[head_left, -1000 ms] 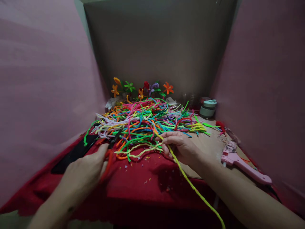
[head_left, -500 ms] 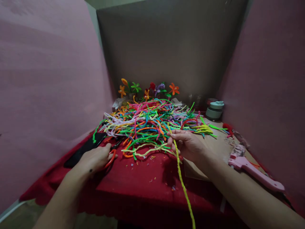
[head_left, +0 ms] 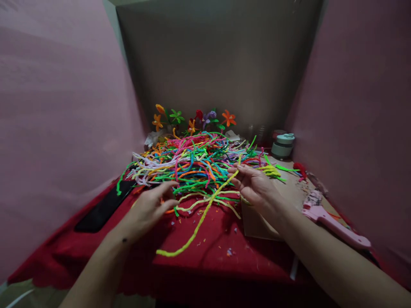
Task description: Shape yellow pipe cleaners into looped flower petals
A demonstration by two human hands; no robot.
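Note:
A long yellow-green pipe cleaner (head_left: 199,222) runs from my right hand (head_left: 255,186) down and left across the red cloth (head_left: 205,265). My right hand pinches its upper end just in front of the tangled pile of coloured pipe cleaners (head_left: 195,162). My left hand (head_left: 150,207) hovers low over the cloth at the pile's near left edge. Its fingers are stretched forward and hold nothing. The red-handled scissors do not show.
Finished pipe cleaner flowers (head_left: 192,119) stand at the back. A black phone (head_left: 102,207) lies at the left, a pink glue gun (head_left: 334,222) at the right, a teal round container (head_left: 282,145) at the back right. A cardboard sheet (head_left: 257,222) lies under my right wrist. Pink walls close in both sides.
My left hand let go of the red-handled scissors and moved right toward the pile. My right hand lifted the yellow-green pipe cleaner, whose free end swung from hanging off the table up onto the cloth.

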